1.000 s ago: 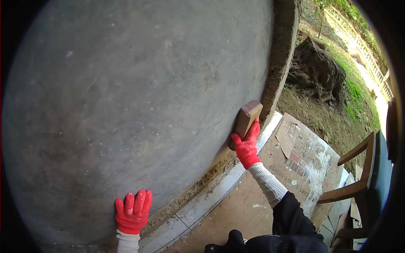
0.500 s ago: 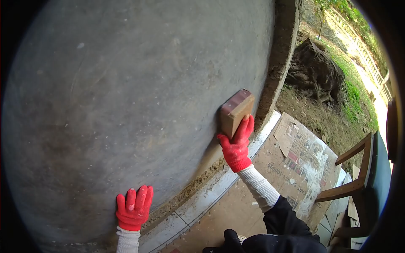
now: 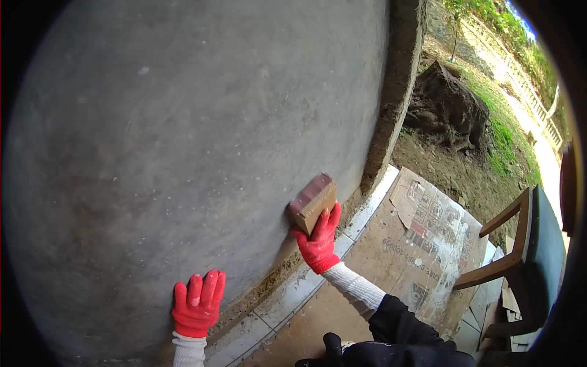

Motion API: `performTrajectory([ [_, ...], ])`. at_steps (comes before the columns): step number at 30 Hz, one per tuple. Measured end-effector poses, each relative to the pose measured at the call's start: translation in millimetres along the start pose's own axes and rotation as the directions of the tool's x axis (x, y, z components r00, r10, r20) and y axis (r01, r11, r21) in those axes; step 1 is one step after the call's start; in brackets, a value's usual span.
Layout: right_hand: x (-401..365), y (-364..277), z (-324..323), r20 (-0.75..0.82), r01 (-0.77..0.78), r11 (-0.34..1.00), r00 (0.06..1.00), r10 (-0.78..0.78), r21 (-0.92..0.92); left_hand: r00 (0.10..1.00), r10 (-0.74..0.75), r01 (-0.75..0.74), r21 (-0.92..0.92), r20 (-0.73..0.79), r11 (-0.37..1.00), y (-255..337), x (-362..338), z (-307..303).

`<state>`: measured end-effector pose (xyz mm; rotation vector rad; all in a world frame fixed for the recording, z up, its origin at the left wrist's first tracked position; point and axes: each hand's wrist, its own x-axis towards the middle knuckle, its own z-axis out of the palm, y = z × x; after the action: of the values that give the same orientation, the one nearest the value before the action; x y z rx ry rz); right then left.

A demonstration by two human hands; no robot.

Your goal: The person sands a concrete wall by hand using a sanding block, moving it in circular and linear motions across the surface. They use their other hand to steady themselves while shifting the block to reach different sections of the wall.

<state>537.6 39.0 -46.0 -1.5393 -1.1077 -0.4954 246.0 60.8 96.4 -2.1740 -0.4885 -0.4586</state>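
A grey plastered wall (image 3: 183, 140) fills most of the view, with pale specks and scuffs on it. My right hand (image 3: 319, 241), in a red glove with a white cuff, grips a sanding block (image 3: 315, 200): a wooden block with reddish-brown sandpaper round it. The block lies against the wall near its lower right edge. Lower down on the left, my left hand (image 3: 199, 303) in a matching red glove rests flat on the wall with fingers spread. White spots mark its fingertips.
Flattened cardboard (image 3: 422, 244) covers the floor beside a white tile strip (image 3: 287, 300) along the wall's base. A wooden chair (image 3: 520, 257) with a dark seat stands at right. Beyond the wall's rough edge (image 3: 397, 92) are a tree stump (image 3: 449, 107), soil and grass.
My right hand has moved the sanding block down and left along the wall. My left hand stays on the wall; the camera view has shifted slightly.
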Motion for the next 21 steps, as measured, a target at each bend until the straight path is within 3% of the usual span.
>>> performTrajectory([
  [2, -27.9, 6.1, 5.6, 0.04, -0.195, 0.981, 0.98, 0.193, 0.024, 0.999, -0.001, 0.002, 0.011, -0.05, 1.0, 1.4, -1.1, 2.1],
  [4, -32.5, 0.9, 7.4, 0.07, -0.25, 0.967, 0.967, 0.246, 0.049, 1.0, -0.007, 0.008, -0.022, 0.008, 1.0, 1.3, -3.6, 1.7],
  [6, 3.3, -45.3, -3.4, 0.044, -0.358, 0.93, 0.933, 0.356, 0.079, 1.0, 0.008, -0.01, -0.055, -0.025, 0.998, 1.5, -6.0, 0.2],
  [8, 29.7, -67.9, -10.0, -0.018, -0.188, 0.979, 0.982, 0.19, 0.079, 0.996, 0.012, -0.018, -0.074, -0.085, 0.997, -0.5, -3.5, -0.5],
  [10, 21.2, -65.7, -8.3, -0.009, -0.115, 0.989, 0.993, 0.116, 0.089, 0.997, 0.013, -0.03, -0.24, -0.07, 0.97, -3.5, -3.7, -6.5],
  [13, -40.4, -37.4, 10.1, 0.017, -0.16, 0.987, 0.987, 0.159, 0.034, 0.989, 0.057, -0.107, -0.386, -0.139, 0.916, -11.2, -4.7, -26.8],
  [16, -31.8, -54.9, 6.0, 0.055, -0.283, 0.959, 0.958, 0.281, 0.025, 0.986, 0.109, -0.159, -0.499, -0.128, 0.852, -14.9, -11.3, -45.0],
  [18, 12.0, -95.3, -8.7, 0.007, -0.114, 0.992, 0.993, 0.114, 0.047, 0.977, 0.131, -0.202, -0.532, -0.168, 0.822, -26.0, -11.9, -57.8],
  [20, 46.2, -126.3, -20.4, -0.019, 0.146, 0.989, 0.989, -0.146, -0.01, 0.885, 0.421, -0.465, -0.317, -0.199, 0.827, -40.3, -16.5, -70.7],
  [21, 43.9, -127.3, -15.0, -0.088, 0.202, 0.979, 0.975, -0.202, -0.007, 0.881, 0.429, -0.473, -0.321, -0.199, 0.821, -42.5, -24.3, -76.0],
])
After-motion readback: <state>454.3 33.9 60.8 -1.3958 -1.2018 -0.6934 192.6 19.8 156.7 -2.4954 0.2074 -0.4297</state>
